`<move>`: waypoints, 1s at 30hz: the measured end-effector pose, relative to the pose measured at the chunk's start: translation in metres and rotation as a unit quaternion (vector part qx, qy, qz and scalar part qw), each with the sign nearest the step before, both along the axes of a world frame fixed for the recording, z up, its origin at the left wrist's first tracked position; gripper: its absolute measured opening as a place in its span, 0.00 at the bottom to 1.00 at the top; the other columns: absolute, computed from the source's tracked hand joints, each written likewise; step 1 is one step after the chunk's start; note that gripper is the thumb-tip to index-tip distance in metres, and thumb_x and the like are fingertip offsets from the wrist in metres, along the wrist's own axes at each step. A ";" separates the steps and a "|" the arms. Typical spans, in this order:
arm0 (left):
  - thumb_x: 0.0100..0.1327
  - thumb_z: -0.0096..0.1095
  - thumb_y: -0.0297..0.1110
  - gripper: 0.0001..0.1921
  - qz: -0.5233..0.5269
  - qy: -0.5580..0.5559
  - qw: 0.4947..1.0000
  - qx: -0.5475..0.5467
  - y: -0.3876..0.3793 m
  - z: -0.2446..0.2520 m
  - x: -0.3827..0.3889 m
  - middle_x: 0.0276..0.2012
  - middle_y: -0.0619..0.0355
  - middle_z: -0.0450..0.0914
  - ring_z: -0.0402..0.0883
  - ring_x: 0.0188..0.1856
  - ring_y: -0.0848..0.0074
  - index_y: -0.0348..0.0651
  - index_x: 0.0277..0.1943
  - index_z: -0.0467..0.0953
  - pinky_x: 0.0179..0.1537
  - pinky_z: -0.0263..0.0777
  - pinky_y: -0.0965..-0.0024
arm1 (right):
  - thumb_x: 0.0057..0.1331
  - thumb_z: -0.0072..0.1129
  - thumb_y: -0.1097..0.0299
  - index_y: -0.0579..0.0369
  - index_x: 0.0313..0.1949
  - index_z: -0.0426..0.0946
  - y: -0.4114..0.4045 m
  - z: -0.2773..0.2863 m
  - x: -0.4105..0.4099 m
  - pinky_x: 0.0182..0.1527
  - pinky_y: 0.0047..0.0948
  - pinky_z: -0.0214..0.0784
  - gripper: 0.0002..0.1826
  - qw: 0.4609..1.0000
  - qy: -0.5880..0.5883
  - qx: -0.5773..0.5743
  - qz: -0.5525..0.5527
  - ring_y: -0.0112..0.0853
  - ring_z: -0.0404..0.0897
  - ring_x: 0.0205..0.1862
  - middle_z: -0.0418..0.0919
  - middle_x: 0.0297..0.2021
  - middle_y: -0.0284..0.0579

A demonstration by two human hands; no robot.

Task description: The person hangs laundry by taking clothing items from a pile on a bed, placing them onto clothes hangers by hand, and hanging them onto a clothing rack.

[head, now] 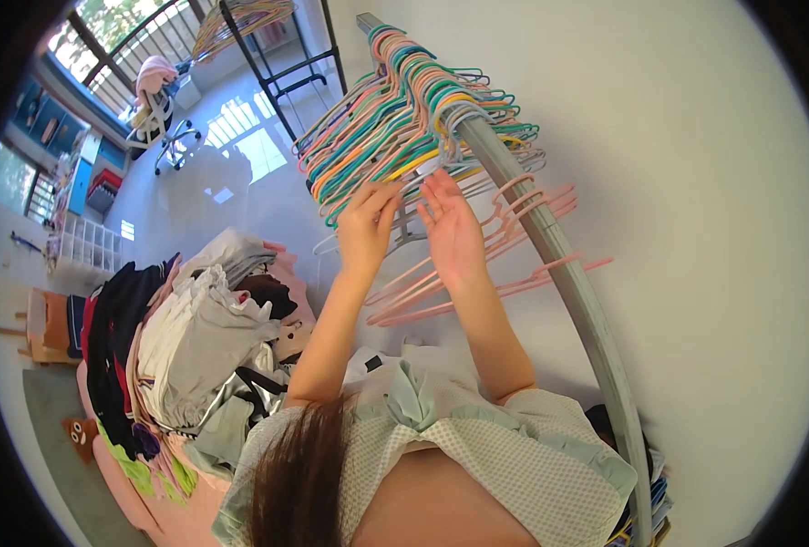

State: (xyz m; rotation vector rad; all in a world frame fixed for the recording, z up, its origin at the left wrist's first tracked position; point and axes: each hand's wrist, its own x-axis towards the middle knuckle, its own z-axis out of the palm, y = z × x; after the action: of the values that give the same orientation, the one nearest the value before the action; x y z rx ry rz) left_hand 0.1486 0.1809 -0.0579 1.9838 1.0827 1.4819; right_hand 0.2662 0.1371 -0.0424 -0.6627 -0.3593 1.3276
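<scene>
A metal rail (575,301) runs down the right side, with a dense row of coloured plastic hangers (390,137) on its far part. My left hand (367,229) has its fingertips bent onto the shoulder of a white hanger (414,183) at the near end of that row. Beside it, my right hand (453,236) is turned palm up with fingers apart; its fingertips reach the same white hanger, and whether they touch it is unclear. Several pink hangers (438,273) hang nearer to me, partly hidden behind my right forearm.
A large heap of clothes (199,342) lies on a pink cover (206,516) to the left. Farther off are a black rack frame (278,89) bearing more hangers (233,27), a white swivel chair (161,123) and a clear drawer unit (90,239). The wall (684,205) rises close behind the rail.
</scene>
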 end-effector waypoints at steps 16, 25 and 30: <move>0.57 0.59 0.21 0.08 -0.010 0.021 0.990 -0.139 -0.044 0.016 -0.131 0.31 0.63 0.74 0.64 0.29 0.85 0.38 0.40 0.80 0.28 0.58 0.82 | 0.64 0.43 0.70 0.63 0.67 0.42 -0.037 0.016 -0.069 0.67 0.35 0.42 0.34 0.956 -0.112 0.110 0.247 0.37 0.52 0.67 0.48 0.67 0.51; 0.56 0.61 0.24 0.09 0.074 -0.064 0.978 -0.187 -0.135 0.019 -0.207 0.33 0.63 0.74 0.66 0.30 0.82 0.40 0.41 0.79 0.30 0.61 0.80 | 0.64 0.45 0.73 0.53 0.69 0.37 -0.095 -0.002 -0.172 0.66 0.38 0.42 0.37 0.927 -0.185 0.197 0.261 0.40 0.53 0.67 0.48 0.67 0.53; 0.58 0.58 0.24 0.20 0.109 -0.149 0.958 -0.219 -0.190 0.006 -0.257 0.36 0.62 0.73 0.69 0.33 0.84 0.45 0.55 0.70 0.28 0.64 0.81 | 0.62 0.49 0.74 0.55 0.68 0.40 -0.129 -0.016 -0.223 0.60 0.35 0.50 0.38 0.888 -0.282 0.225 0.286 0.37 0.59 0.62 0.56 0.62 0.52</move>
State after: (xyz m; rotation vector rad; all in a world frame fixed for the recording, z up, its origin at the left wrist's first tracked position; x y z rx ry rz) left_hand -0.1085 -0.0094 -0.0521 1.3275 1.3826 1.4343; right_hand 0.0428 0.0083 -0.0588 -0.5511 -1.3810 1.5034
